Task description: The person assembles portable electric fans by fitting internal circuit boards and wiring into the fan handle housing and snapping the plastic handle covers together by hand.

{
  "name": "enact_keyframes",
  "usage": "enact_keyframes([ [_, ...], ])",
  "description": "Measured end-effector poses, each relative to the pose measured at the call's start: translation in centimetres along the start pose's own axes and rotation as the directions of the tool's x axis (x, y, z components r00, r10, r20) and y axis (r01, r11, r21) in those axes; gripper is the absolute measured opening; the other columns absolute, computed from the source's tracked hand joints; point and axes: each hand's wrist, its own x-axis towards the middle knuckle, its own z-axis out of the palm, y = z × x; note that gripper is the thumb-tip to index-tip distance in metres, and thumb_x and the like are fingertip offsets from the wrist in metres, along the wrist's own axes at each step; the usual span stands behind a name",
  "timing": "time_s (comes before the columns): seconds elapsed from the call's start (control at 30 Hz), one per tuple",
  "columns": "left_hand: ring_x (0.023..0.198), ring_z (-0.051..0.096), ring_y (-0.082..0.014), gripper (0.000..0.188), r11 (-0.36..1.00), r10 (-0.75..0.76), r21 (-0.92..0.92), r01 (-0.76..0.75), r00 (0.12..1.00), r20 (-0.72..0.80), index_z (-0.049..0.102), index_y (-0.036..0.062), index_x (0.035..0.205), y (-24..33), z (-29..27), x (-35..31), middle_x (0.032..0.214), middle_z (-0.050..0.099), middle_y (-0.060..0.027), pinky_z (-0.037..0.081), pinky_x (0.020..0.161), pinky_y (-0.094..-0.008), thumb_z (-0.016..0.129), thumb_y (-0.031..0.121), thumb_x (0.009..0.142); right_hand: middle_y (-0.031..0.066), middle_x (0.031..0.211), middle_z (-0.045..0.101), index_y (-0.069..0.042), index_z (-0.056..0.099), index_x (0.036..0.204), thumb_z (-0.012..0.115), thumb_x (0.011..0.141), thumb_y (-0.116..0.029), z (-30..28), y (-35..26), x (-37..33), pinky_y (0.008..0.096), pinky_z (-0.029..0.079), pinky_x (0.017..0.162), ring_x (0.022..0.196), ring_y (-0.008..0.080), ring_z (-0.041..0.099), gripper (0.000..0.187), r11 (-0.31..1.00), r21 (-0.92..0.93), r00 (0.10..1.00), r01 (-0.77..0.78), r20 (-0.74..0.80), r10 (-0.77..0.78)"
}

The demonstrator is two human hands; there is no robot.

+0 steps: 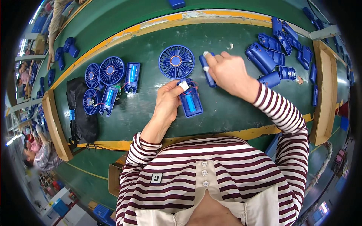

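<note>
My left hand [166, 101], a white cover on one fingertip, is closed on the upper end of an open blue fan handle [195, 109]. Inside that handle lies a light blue battery cell [190, 101] with thin red wires near the top. A round blue fan head [176, 61] adjoins it just beyond my fingers. To the right, my right hand [230, 73] grips a narrow blue handle cover [208, 77], seen nearly edge-on. White covers also sit on fingertips of this hand. The cover and the open handle are apart.
At left lie several blue fans [112, 71] with opened handles, beside a black bag [83, 113]. Blue handle shells [261, 58] are heaped at right. Wooden boards [322, 94] edge the green table [147, 49] at both sides. Other people [45, 154] are at far left.
</note>
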Motion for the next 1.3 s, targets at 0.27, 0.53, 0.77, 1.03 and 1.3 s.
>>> enact_keyframes([
  [0.27, 0.082, 0.063, -0.0229, 0.022, 0.948, 0.299, 0.107, -0.298, 0.954, 0.011, 0.053, -0.0059, 0.103, -0.4, -0.1, -0.4, 0.094, 0.063, -0.0162, 0.051, 0.074, -0.0318, 0.052, 0.005, 0.084, 0.0105, 0.088, 0.058, 0.004, 0.051, 0.109, 0.051, 0.08, 0.003, 0.7, -3.7, -2.3, 0.0273, 0.047, 0.067, 0.077, 0.018, 0.058, 0.028, 0.419, 0.9, 0.953, -0.121, -0.013, 0.303],
  [0.53, 0.076, 0.055, -0.0061, 0.021, 0.831, 0.516, 0.197, -0.52, 0.853, 0.074, 0.055, -0.0037, 0.103, -1.1, 0.0, -0.7, 0.091, 0.062, -0.0035, 0.044, 0.066, -0.0202, 0.058, 0.001, 0.083, 0.0026, 0.082, 0.056, 0.003, 0.055, 0.102, 0.051, 0.08, 0.006, 1.0, -3.9, -1.3, 0.0218, 0.046, 0.061, 0.068, 0.0091, 0.054, 0.023, 0.09, 0.944, 0.906, -0.318, 0.274, 0.323],
  [0.77, 0.075, 0.052, -0.0058, 0.024, 0.756, 0.599, 0.261, -0.601, 0.795, 0.097, 0.055, -0.0033, 0.106, -1.8, 0.0, -0.3, 0.091, 0.061, -0.003, 0.042, 0.065, -0.0198, 0.058, 0.004, 0.084, 0.0061, 0.074, 0.058, 0.009, 0.054, 0.101, 0.054, 0.074, 0.004, -0.4, -4.8, -0.8, 0.0242, 0.046, 0.055, 0.062, 0.011, 0.055, 0.027, -0.129, 0.89, 0.83, -0.438, 0.455, 0.322],
  [1.03, 0.076, 0.052, -0.0065, 0.024, 0.757, 0.628, 0.181, -0.628, 0.776, 0.067, 0.055, -0.0022, 0.106, -1.4, 0.5, -0.2, 0.092, 0.06, -0.0027, 0.042, 0.065, -0.02, 0.059, 0.003, 0.083, 0.0145, 0.07, 0.06, 0.004, 0.053, 0.1, 0.056, 0.069, -0.005, -0.2, -5.6, -0.8, 0.0371, 0.047, 0.056, 0.061, 0.0282, 0.06, 0.033, 0.463, 0.786, 0.888, -0.409, 0.225, 0.402],
  [1.3, 0.083, 0.055, -0.0101, 0.025, 0.819, 0.56, 0.078, -0.569, 0.821, 0.108, 0.055, -0.0032, 0.106, -1.0, -0.2, -0.5, 0.096, 0.06, -0.0057, 0.044, 0.074, -0.0228, 0.059, 0.0, 0.081, 0.016, 0.074, 0.06, 0.001, 0.048, 0.082, 0.052, 0.067, -0.008, -0.5, -6.1, -0.6, 0.0441, 0.046, 0.056, 0.062, 0.0355, 0.058, 0.018, 0.755, 0.601, 0.943, -0.262, -0.006, 0.332],
])
